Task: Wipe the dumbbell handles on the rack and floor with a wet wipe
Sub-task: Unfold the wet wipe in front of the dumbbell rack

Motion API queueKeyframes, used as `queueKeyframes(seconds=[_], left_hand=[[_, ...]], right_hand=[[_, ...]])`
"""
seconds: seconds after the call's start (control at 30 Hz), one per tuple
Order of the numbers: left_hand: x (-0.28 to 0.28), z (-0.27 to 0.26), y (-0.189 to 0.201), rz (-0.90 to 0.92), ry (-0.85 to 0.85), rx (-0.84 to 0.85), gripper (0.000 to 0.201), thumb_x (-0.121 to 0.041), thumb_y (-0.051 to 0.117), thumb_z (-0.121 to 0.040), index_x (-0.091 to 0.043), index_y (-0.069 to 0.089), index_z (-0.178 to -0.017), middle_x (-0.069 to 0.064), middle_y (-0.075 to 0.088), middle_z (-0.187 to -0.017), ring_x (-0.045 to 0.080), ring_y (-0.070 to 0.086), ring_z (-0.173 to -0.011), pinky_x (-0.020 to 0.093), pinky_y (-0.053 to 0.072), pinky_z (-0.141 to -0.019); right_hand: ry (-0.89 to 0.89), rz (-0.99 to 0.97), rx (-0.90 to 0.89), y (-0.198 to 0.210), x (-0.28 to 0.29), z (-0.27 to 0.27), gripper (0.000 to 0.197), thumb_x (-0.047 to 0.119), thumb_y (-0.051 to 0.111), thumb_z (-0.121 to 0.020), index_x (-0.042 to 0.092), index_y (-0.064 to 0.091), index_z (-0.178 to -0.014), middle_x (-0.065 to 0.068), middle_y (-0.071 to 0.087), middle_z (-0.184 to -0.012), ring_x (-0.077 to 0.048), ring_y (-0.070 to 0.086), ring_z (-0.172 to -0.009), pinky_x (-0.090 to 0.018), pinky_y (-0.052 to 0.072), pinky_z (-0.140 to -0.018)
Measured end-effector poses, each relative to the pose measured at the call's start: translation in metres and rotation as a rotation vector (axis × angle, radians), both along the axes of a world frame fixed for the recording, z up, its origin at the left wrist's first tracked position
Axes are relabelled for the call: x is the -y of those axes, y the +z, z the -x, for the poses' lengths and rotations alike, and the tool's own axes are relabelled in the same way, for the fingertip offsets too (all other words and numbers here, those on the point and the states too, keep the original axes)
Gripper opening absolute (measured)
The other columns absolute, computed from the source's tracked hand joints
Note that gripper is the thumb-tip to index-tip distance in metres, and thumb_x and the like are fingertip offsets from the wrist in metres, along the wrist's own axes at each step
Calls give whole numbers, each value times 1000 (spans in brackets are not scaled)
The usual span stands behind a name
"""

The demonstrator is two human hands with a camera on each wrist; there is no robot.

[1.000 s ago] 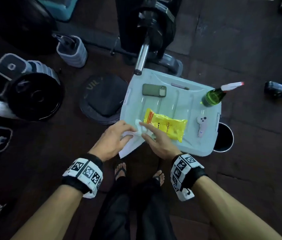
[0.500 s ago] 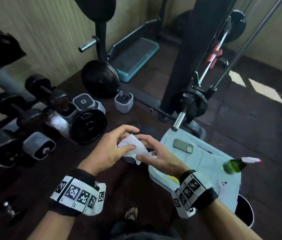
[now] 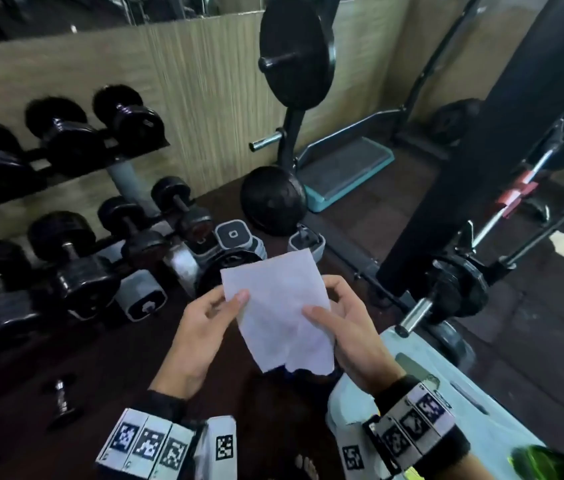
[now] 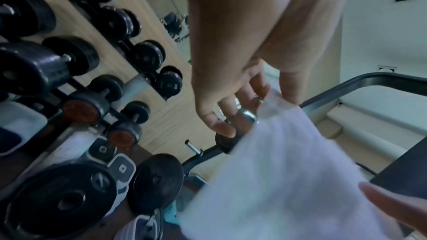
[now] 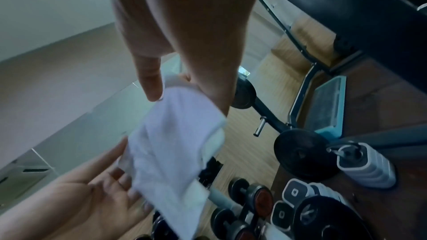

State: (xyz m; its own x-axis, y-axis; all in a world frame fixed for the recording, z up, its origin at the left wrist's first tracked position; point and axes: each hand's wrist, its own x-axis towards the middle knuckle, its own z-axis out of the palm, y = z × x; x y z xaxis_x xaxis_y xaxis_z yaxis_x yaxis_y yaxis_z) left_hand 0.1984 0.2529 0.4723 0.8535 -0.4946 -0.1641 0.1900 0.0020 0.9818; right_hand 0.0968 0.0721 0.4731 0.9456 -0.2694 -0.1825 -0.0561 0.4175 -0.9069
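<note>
We hold the thin white rectangular wet wipe (image 3: 278, 306) spread open in the air between both hands; left hand (image 3: 200, 336) pinches its left edge, thumb on top, fingers behind; right hand (image 3: 346, 327) pinches the right edge likewise; wipe hangs above the dark floor, clear of all equipment; black round-headed dumbbells (image 3: 76, 133) sit on the two-tier dark metal rack (image 3: 128, 161) to our left, untouched; pale plastic bin lid (image 3: 502, 424) lies low at right.

A gym: black round-headed dumbbells (image 3: 65, 133) sit on a two-tier metal rack (image 3: 128, 174) against a wood-grain wall panel (image 3: 204, 81), with black iron weight plates (image 3: 296, 50), a teal-edged step platform (image 3: 342, 168) and dark rubber flooring (image 3: 533, 341).
</note>
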Motion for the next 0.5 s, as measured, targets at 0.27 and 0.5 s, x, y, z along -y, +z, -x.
queueKeyframes(seconds=[0.27, 0.5], left_hand=[[26, -4, 39, -152, 61, 367, 20, -30, 57, -96, -33, 63, -77, -13, 55, -66, 3, 51, -63, 16, 40, -64], [43, -1, 66, -274, -116, 431, 15, -29, 65, -92, -19, 69, -82, -17, 47, -58, 1, 40, -55, 12, 31, -56]], right_hand=[[6, 362, -143, -18, 46, -12, 61, 48, 79, -78, 44, 49, -132, 0, 64, -123, -15, 64, -111, -36, 48, -104], [485, 373, 160, 23, 60, -57, 48, 15, 69, -93, 14, 53, -138, 2, 57, -142, -8, 47, -137, -29, 36, -114]])
